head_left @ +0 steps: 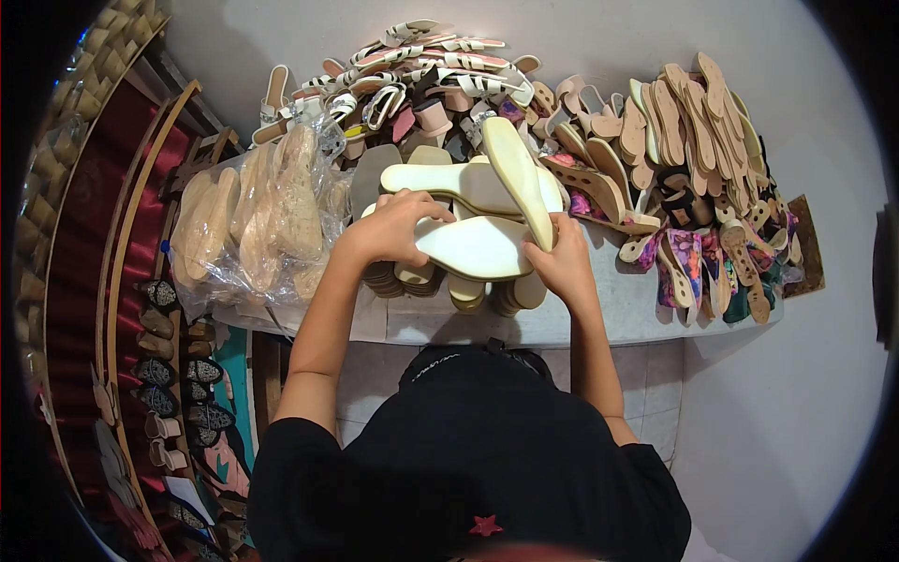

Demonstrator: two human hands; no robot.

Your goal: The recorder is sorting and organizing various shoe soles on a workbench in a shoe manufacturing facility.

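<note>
My left hand (pixel 401 230) is closed around one end of a white shoe sole (pixel 476 245), thumb at its near edge and fingers across the far side. The sole lies nearly level above stacked soles. A second, cream sole (pixel 513 173) stands tilted up at its right end, pinched near its lower end by my right hand (pixel 565 258). The right fingers are partly hidden behind it. Just beyond, another cream sole (pixel 435 184) rests flat on the stacks. Brown and tan sole stacks (pixel 412 273) show beneath my hands.
Clear plastic bags of tan wedge soles (pixel 281 201) lie left on the white table (pixel 599 314). White strapped sandals (pixel 431 61) are heaped at the back. Tan insoles (pixel 688 117) and floral wedges (pixel 679 267) fill the right. Shelves of shoes (pixel 154 375) stand at far left.
</note>
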